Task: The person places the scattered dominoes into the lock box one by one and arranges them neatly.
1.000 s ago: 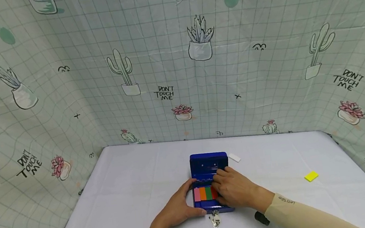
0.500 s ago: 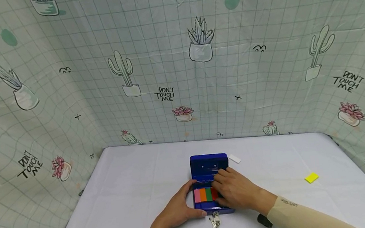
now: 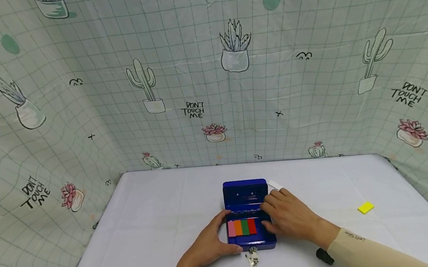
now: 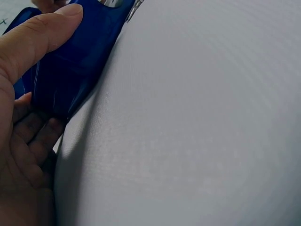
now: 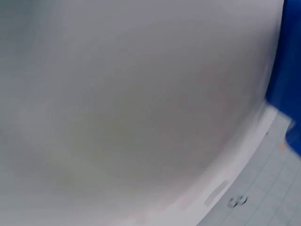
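A blue metal cash box stands on the table with its lid raised at the back. Inside it, flat pink, orange, green and red pieces lie side by side. My left hand grips the box's left side, its thumb at the front corner and fingers towards the hinge; the left wrist view shows the same hold on the blue wall. At the right edge of the box is my right hand, fingers loosely bent, with nothing visible in them.
Silver keys hang from the front of the box. A white piece lies behind my right hand, partly covered by it. Farther right on the white tablecloth lies a yellow piece. A patterned curtain rises behind the table.
My right hand has left the red piece and shifted right to the box's edge, uncovering the whole red piece. The left hand keeps its grip in place.
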Demonstrator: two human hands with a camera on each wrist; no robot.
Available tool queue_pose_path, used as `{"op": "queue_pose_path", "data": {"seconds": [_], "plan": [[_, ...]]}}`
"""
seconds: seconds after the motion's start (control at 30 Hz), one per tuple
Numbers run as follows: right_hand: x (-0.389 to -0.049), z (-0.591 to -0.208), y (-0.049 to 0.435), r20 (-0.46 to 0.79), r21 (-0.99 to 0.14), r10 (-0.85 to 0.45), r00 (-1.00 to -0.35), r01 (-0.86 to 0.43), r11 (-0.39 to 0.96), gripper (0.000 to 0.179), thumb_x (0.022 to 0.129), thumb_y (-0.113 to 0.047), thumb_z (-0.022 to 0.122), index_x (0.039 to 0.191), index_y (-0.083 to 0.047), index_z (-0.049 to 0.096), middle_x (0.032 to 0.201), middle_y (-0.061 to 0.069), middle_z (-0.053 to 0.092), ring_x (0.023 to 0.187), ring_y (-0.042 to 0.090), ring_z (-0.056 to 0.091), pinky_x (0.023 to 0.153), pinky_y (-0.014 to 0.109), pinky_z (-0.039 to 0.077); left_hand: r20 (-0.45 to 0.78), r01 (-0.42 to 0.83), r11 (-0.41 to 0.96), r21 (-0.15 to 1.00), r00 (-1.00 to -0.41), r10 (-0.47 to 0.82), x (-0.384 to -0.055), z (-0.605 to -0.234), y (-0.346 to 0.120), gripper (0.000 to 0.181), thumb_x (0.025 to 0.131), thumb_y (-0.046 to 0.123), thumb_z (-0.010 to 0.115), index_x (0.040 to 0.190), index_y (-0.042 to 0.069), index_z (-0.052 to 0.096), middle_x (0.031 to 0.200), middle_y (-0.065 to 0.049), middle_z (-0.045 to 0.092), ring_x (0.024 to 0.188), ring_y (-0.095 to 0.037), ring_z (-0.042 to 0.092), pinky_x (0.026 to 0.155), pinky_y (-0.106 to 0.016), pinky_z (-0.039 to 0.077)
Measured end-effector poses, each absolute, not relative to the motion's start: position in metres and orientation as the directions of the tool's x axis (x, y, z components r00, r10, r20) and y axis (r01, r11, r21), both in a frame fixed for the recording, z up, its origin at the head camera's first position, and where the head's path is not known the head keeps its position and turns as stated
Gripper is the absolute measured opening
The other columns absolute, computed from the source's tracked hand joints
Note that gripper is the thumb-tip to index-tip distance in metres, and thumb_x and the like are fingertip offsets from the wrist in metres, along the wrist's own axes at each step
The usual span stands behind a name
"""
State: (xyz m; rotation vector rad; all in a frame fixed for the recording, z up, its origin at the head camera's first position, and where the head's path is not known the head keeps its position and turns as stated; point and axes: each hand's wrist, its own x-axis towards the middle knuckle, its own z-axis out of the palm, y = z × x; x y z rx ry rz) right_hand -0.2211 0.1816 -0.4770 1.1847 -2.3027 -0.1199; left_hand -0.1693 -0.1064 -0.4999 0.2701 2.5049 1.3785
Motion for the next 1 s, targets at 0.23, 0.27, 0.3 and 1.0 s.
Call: {"op": "queue_pose_path", "data": {"seconds": [0.23, 0.27, 0.3, 1.0], "plan": [[-0.239, -0.476, 0.211, 0.472, 0.315, -0.742, -0.477, -0.694, 0.647, 0.033, 0.089, -0.038, 0.075, 0.104, -0.01, 0.067, 0.093, 0.003, 0.061, 0.086, 0.023, 0.053, 0.074, 0.035, 0.042, -0.156, 0.013, 0.549, 0.836, -0.953, 0.261, -0.169, -0.5, -0.105, 0.107, 0.072, 0.045, 0.096, 0.161, 0.03, 0.04, 0.169, -0.009, 0.039, 0.152, -0.041, 0.039, 0.12, -0.075, 0.028], [-0.242, -0.476, 0.215, 0.469, 0.314, -0.735, -0.489, -0.686, 0.657, 0.034, 0.089, -0.038, 0.075, 0.105, -0.009, 0.067, 0.094, 0.004, 0.062, 0.087, 0.024, 0.053, 0.074, 0.036, 0.042, -0.158, 0.012, 0.551, 0.834, -0.953, 0.259, -0.169, -0.5, -0.105, 0.107, 0.072, 0.045, 0.096, 0.161, 0.03, 0.04, 0.169, -0.009, 0.039, 0.152, -0.041, 0.039, 0.12, -0.074, 0.028], [-0.245, -0.476, 0.218, 0.466, 0.311, -0.728, -0.503, -0.677, 0.667, 0.034, 0.089, -0.038, 0.076, 0.106, -0.009, 0.067, 0.095, 0.004, 0.062, 0.088, 0.025, 0.054, 0.075, 0.037, 0.042, -0.157, 0.013, 0.553, 0.833, -0.953, 0.259, -0.17, -0.501, -0.105, 0.107, 0.072, 0.045, 0.096, 0.161, 0.03, 0.04, 0.169, -0.009, 0.039, 0.152, -0.041, 0.039, 0.12, -0.074, 0.028], [-0.278, -0.492, 0.234, 0.245, 0.271, -0.654, -0.716, -0.597, 0.755, 0.041, 0.094, -0.038, 0.074, 0.117, -0.005, 0.069, 0.109, 0.01, 0.067, 0.097, 0.029, 0.058, 0.079, 0.043, 0.05, -0.142, 0.023, 0.511, 0.859, -0.949, 0.281, -0.17, -0.5, -0.106, 0.106, 0.073, 0.041, 0.097, 0.162, 0.026, 0.04, 0.169, -0.01, 0.04, 0.152, -0.04, 0.039, 0.121, -0.073, 0.028]]}}
